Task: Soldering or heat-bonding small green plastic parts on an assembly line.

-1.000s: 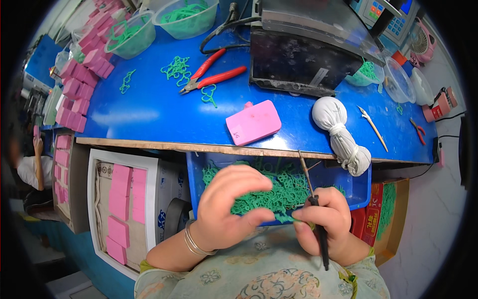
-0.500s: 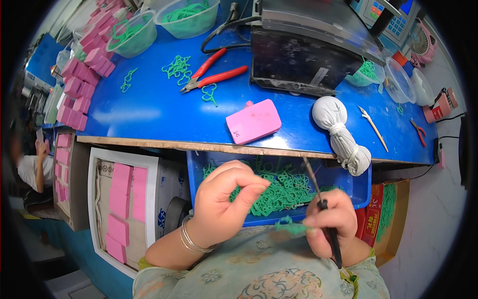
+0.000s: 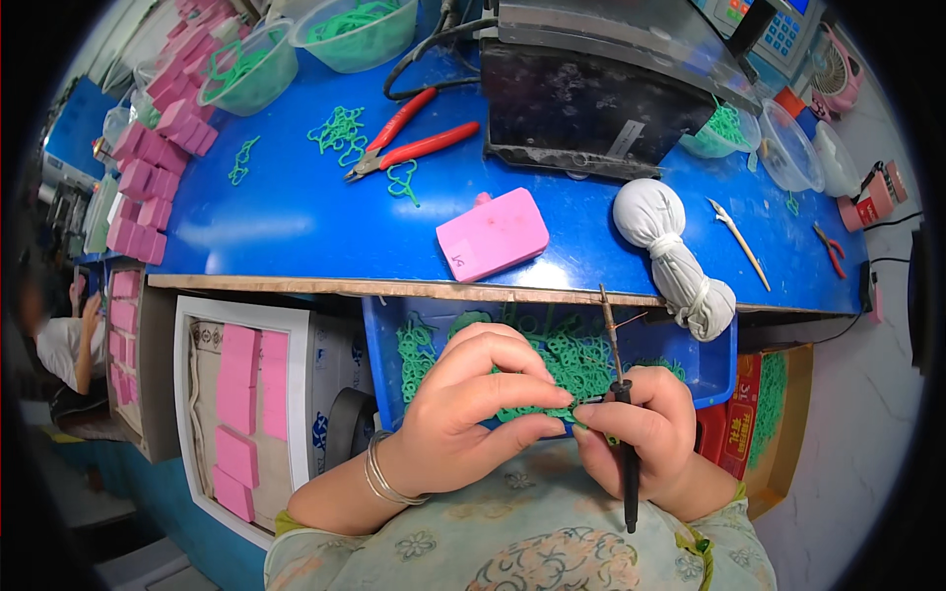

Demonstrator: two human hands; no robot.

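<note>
In front of my body, my left hand curls with thumb and index finger closing on a small green wax piece, mostly hidden by the fingers. My right hand has its fingertips at the same piece, and it grips a pen-like tool with a black handle and long thin metal shaft pointing up and away. Beneath both hands lies a blue tray with many green wax pieces heaped in it. A pink block mould rests on the blue table beyond.
Red-handled cutters lie on the blue table near loose green pieces. A white cloth bundle hangs over its front edge. A black machine stands behind. Pink blocks fill a white-rimmed box at left; another person sits far left.
My left hand has moved right to meet the green piece by my right hand. The tool now stands more upright. The view has shifted slightly.
</note>
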